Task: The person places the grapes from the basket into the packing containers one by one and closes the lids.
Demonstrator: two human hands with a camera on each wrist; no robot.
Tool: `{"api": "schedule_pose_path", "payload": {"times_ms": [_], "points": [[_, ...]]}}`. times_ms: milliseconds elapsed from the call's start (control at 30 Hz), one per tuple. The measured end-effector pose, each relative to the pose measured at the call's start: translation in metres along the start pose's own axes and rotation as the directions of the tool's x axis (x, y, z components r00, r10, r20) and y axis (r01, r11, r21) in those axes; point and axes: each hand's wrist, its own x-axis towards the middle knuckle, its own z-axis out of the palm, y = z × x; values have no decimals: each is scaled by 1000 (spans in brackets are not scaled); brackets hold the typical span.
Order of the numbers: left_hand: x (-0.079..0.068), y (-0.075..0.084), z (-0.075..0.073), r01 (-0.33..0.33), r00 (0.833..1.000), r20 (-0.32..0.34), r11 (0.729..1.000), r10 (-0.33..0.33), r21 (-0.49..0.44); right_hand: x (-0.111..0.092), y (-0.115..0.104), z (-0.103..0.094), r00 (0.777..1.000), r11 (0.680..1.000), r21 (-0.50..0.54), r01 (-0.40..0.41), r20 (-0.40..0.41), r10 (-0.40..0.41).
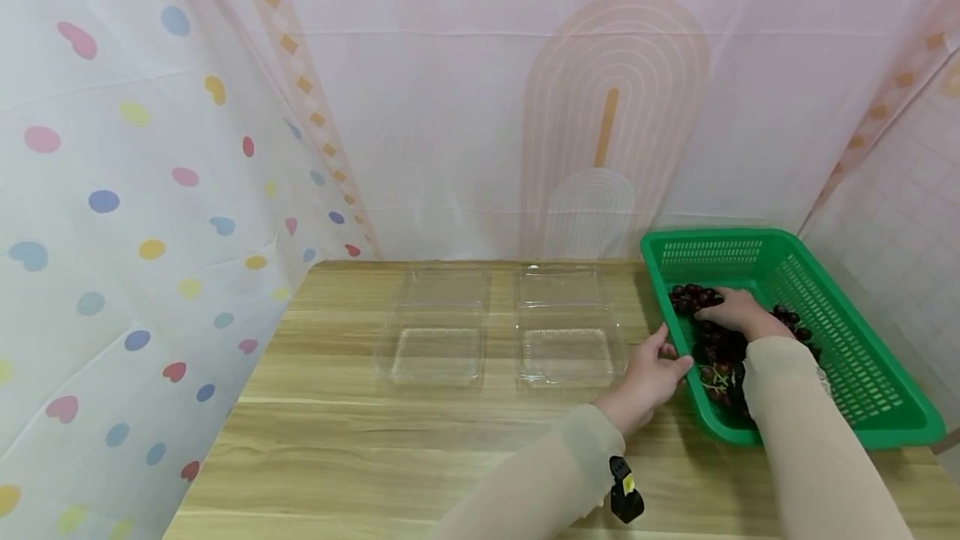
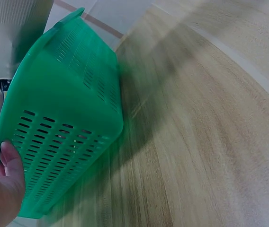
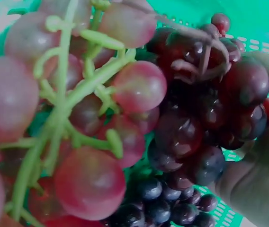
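At the right end of the table stands a green plastic basket [image 1: 870, 332] with slotted walls, holding several bunches of grapes. My left hand [image 1: 645, 377] grips its near left rim, thumb and fingers on either side, as the left wrist view also shows. Inside the basket, my right hand [image 1: 738, 312] holds a bunch of dark grapes [image 3: 186, 127]; its fingertips are mostly hidden behind the fruit. A redder bunch of grapes [image 3: 89, 182] with green stems lies nearer the camera in the right wrist view. More dark grapes [image 3: 158, 210] rest below.
Two clear plastic boxes, a left one [image 1: 438, 357] and a right one [image 1: 567, 357], sit with lids raised on the wooden table [image 1: 360, 440]. A patterned curtain [image 1: 450, 107] hangs behind the table's back edge.
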Motion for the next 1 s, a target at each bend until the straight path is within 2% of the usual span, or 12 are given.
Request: {"api": "schedule_pose_path", "payload": {"times_ms": [133,333,533,667,867,1000], "points": [[-2,1,0,-10,1000,1,1000,10,-4,2,-2,5,999,999,-51,-6,-33,5],[-1,0,0,-25,1000,0,1000,25,4,1,1,5,996,1000,-11,8,-85,-9],[-1,0,0,-22,1000,2,1000,22,6,-3,3,-1,995,1000,30,-1,-96,3],[-2,1,0,-15,1000,4,1000,15,5,-5,0,-9,990,999,25,39,-139,-35],[-2,2,-1,-12,1000,5,1000,12,13,-10,-6,-21,965,992,-29,121,-232,-125],[-2,2,-1,-16,1000,5,1000,16,11,-14,-10,-26,936,983,-74,170,-299,-184]]}}
